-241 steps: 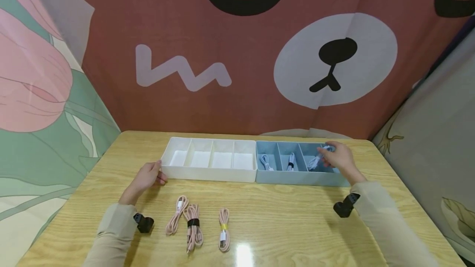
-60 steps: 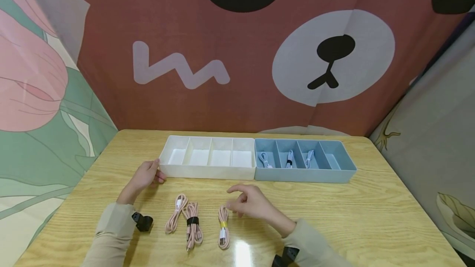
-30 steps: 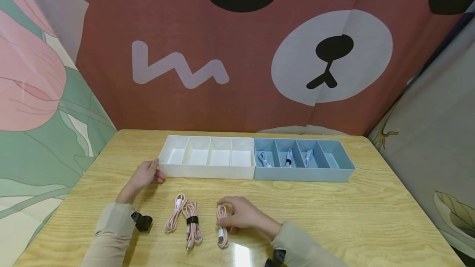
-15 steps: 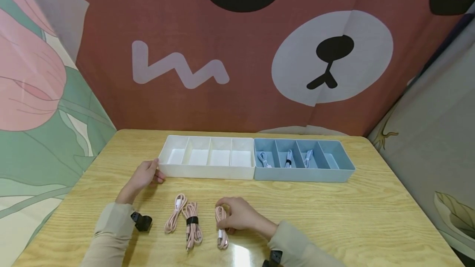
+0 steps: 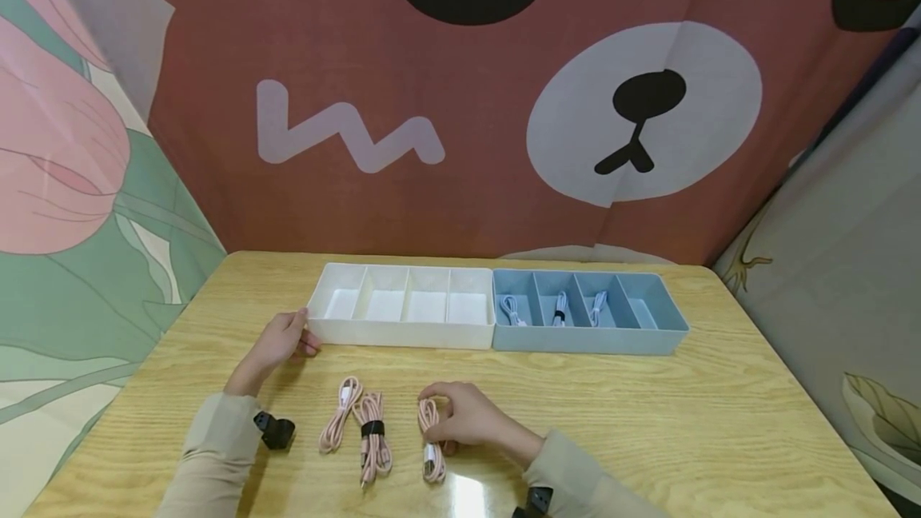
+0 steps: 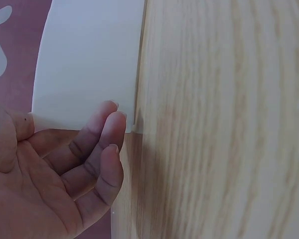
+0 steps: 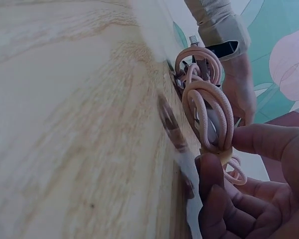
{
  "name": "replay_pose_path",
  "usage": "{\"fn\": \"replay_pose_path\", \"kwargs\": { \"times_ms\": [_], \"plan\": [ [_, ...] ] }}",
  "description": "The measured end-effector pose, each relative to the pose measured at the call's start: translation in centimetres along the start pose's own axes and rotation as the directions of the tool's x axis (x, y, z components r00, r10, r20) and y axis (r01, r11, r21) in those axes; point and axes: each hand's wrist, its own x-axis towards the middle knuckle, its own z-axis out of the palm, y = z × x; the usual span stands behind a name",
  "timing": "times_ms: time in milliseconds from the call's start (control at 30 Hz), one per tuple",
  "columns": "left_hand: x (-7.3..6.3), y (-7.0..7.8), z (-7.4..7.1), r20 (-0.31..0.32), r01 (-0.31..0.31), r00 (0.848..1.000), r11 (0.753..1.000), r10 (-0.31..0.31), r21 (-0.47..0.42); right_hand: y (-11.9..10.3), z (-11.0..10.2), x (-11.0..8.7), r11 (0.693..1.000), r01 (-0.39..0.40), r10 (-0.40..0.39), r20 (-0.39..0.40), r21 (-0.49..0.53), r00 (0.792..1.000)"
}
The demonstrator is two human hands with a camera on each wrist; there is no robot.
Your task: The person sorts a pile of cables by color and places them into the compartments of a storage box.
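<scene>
At the lower centre of the head view, my right hand (image 5: 471, 418) is pinching a coiled pink cable (image 5: 430, 455) between thumb and fingers; at centre left, my left hand (image 5: 279, 340) is touching a white box (image 5: 403, 333) with loosely bent fingers.

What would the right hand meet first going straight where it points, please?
Beyond the yellow-tied coiled pink cable it holds, the right hand would probably meet the black-strapped pink cable; depth is unclear.
</scene>
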Motion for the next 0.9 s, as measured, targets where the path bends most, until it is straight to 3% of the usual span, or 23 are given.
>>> {"fn": "replay_pose_path", "kwargs": {
  "times_ms": [900],
  "plan": [
    [0.1,-0.1,0.0,-0.001,-0.009,1.000,1.000,0.009,-0.016,-1.1,-1.6,-0.5,0.980,0.129,-0.126,-0.028,0.149,0.992]
  ]
}}
